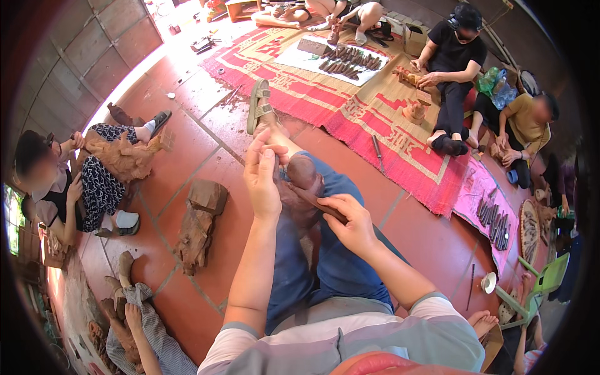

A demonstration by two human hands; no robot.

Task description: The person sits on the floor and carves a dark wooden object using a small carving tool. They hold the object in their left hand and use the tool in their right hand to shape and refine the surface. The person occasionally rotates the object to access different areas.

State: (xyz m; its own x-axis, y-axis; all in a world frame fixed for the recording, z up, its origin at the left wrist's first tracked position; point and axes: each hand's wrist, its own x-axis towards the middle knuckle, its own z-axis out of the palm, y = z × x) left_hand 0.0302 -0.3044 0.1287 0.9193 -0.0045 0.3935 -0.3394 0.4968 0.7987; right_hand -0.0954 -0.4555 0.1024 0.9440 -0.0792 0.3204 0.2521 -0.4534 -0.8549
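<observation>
A reddish-brown carving point(304, 174) with a rounded, head-like end rests between my legs, over my blue trousers. My left hand point(261, 181) is raised at its left side with the fingers bent and close together around its edge. Part of that grip is hidden. In my right hand point(351, 225) is a slim, flat brown tool point(319, 201), slanting across the carving's near side toward my left hand. The fingers are closed around the tool's right end. Its far tip cannot be made out against the brown carving.
A carved brown block point(203, 215) lies on the tiled floor to my left. Ahead is a red patterned mat point(381, 147) with rows of tools on white paper point(294, 57). Several people sit around, carving. A green chair point(544, 281) stands at the right.
</observation>
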